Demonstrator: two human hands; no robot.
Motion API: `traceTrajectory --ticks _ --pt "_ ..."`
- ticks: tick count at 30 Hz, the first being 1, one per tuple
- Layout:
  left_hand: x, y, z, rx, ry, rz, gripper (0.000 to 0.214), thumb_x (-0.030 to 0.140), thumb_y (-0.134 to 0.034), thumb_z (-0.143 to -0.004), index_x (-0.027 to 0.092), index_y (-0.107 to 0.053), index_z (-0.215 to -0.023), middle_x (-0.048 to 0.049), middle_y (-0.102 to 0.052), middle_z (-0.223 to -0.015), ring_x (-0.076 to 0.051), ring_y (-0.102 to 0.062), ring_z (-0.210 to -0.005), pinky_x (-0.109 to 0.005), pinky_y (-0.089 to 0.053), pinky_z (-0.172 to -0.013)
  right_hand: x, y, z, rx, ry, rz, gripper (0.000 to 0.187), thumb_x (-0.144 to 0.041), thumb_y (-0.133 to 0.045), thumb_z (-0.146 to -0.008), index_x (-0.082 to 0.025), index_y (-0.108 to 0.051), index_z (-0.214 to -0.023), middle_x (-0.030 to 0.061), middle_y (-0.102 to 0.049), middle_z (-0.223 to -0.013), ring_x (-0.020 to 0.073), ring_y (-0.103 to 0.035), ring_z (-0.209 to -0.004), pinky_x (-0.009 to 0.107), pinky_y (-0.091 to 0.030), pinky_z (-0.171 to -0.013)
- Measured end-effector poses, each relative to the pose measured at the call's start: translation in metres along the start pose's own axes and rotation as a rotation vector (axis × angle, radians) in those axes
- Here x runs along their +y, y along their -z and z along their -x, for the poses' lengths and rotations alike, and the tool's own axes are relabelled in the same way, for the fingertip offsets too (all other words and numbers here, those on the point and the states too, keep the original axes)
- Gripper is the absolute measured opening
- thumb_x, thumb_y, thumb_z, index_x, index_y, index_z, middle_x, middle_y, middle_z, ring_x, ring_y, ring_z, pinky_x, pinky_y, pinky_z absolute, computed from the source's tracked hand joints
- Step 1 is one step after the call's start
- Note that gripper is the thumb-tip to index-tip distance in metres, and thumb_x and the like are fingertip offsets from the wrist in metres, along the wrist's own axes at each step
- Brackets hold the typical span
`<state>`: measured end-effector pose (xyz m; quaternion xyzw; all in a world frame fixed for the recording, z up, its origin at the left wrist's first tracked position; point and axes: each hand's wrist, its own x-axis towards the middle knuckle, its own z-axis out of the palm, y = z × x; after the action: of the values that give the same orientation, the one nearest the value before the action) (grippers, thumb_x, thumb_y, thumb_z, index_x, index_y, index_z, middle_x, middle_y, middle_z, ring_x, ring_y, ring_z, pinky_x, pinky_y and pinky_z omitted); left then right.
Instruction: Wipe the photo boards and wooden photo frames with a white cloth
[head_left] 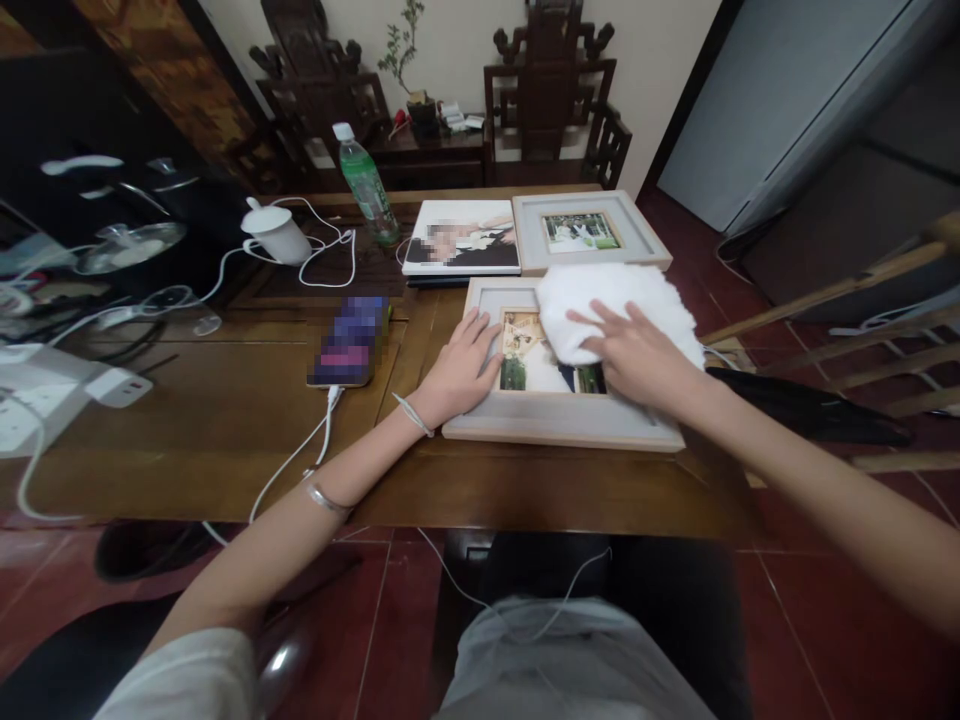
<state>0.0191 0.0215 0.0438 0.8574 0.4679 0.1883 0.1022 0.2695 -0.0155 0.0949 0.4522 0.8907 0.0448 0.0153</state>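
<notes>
A light wooden picture frame (480, 415) with a wide pale border lies flat on the table, a small photo in its middle. My left hand (463, 368) rests on the frame's left side, fingers stretched out and apart, holding nothing. On the right half, my right hand (626, 345) is bent over a fluffy white cloth (611, 285), its fingers pressing into it against the frame. The cloth covers the upper right of the frame and part of the photo. Just behind lies a second picture frame (652, 235) with a photo in it.
Left of the second frame is a white-edged photo panel (461, 240) on a dark flat thing. A green-labelled bottle (367, 190), a lidded white cup (277, 235) and a charging phone (349, 340) stand or lie on the table (225, 420). White cables cross its left side.
</notes>
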Motion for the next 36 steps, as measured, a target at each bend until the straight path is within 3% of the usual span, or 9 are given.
traceTrajectory --ticks 3,5,8,12,18,22,30,33,36 --pt "0.000 0.000 0.000 -0.004 0.004 0.006 0.045 0.030 -0.040 -0.095 0.010 -0.045 -0.135 -0.0187 -0.036 -0.150 -0.031 -0.019 -0.145 -0.054 -0.030 -0.112 0.030 -0.007 -0.018 0.088 -0.086 0.092 0.046 0.000 -0.044 -0.071 -0.016 -0.067 -0.108 0.0087 -0.041 -0.149 0.0355 -0.031 -0.138 0.065 -0.031 -0.104" --pt "0.000 0.000 0.000 0.001 0.004 0.012 0.045 0.030 -0.040 -0.095 0.011 -0.044 -0.135 -0.0182 -0.036 -0.150 -0.031 -0.020 -0.145 -0.056 -0.030 -0.112 0.033 -0.009 -0.023 0.117 -0.106 0.103 0.048 0.000 -0.044 -0.071 -0.018 -0.068 -0.108 0.0066 -0.042 -0.148 0.0359 -0.032 -0.138 0.066 -0.031 -0.102" --pt "0.000 0.000 0.000 0.011 -0.002 0.020 0.045 0.030 -0.040 -0.095 0.012 -0.044 -0.135 -0.0182 -0.037 -0.150 -0.031 -0.020 -0.145 -0.056 -0.030 -0.112 0.012 -0.008 -0.015 0.095 -0.102 0.074 0.049 0.000 -0.044 -0.068 -0.018 -0.070 -0.105 0.0080 -0.046 -0.146 0.0389 -0.034 -0.136 0.069 -0.029 -0.101" --pt "0.000 0.000 0.000 0.005 -0.001 0.014 0.045 0.030 -0.040 -0.094 0.010 -0.044 -0.135 -0.0186 -0.037 -0.149 -0.031 -0.020 -0.145 -0.055 -0.030 -0.112 -0.036 0.010 0.022 -0.025 -0.005 -0.025 0.043 -0.004 -0.048 -0.069 -0.019 -0.071 -0.101 0.0080 -0.048 -0.144 0.0384 -0.039 -0.134 0.064 -0.036 -0.102" --pt "-0.003 -0.002 0.000 0.026 -0.037 0.000 0.045 0.028 -0.039 -0.094 0.012 -0.044 -0.135 -0.0176 -0.038 -0.149 -0.030 -0.021 -0.144 -0.055 -0.030 -0.112 -0.073 0.027 0.063 0.006 0.123 -0.242 0.040 -0.006 -0.053 -0.066 -0.034 -0.070 -0.090 -0.0113 -0.044 -0.145 0.0241 -0.044 -0.133 0.041 -0.038 -0.113" --pt "-0.003 -0.002 0.000 0.023 -0.034 -0.003 0.045 0.027 -0.040 -0.093 0.012 -0.044 -0.135 -0.0173 -0.038 -0.149 -0.030 -0.021 -0.144 -0.054 -0.030 -0.112 -0.059 0.016 0.042 -0.007 0.106 -0.173 0.043 -0.003 -0.047 -0.068 -0.026 -0.070 -0.097 -0.0027 -0.046 -0.145 0.0285 -0.040 -0.135 0.049 -0.038 -0.110" --pt "0.000 0.001 0.000 0.002 0.000 0.001 0.045 0.030 -0.041 -0.094 0.010 -0.044 -0.135 -0.0187 -0.038 -0.149 -0.030 -0.019 -0.145 -0.053 -0.029 -0.113 0.013 -0.008 -0.021 0.087 -0.081 0.057 0.043 0.000 -0.044 -0.074 -0.013 -0.069 -0.107 0.0109 -0.044 -0.146 0.0373 -0.033 -0.137 0.062 -0.030 -0.107" --pt "-0.001 0.000 0.000 -0.004 -0.002 0.005 0.046 0.030 -0.041 -0.095 0.010 -0.044 -0.136 -0.0182 -0.036 -0.150 -0.030 -0.019 -0.145 -0.052 -0.029 -0.114 0.004 -0.006 -0.019 0.043 -0.101 0.076 0.045 0.000 -0.045 -0.072 -0.012 -0.068 -0.108 0.0126 -0.043 -0.146 0.0410 -0.034 -0.136 0.066 -0.032 -0.103" --pt "-0.001 0.000 0.000 0.003 -0.009 0.002 0.046 0.030 -0.040 -0.095 0.011 -0.044 -0.136 -0.0177 -0.037 -0.149 -0.029 -0.020 -0.145 -0.053 -0.029 -0.113 -0.026 0.004 0.000 -0.009 -0.043 0.050 0.045 -0.002 -0.046 -0.072 -0.014 -0.068 -0.108 0.0119 -0.045 -0.146 0.0414 -0.037 -0.134 0.066 -0.034 -0.102"
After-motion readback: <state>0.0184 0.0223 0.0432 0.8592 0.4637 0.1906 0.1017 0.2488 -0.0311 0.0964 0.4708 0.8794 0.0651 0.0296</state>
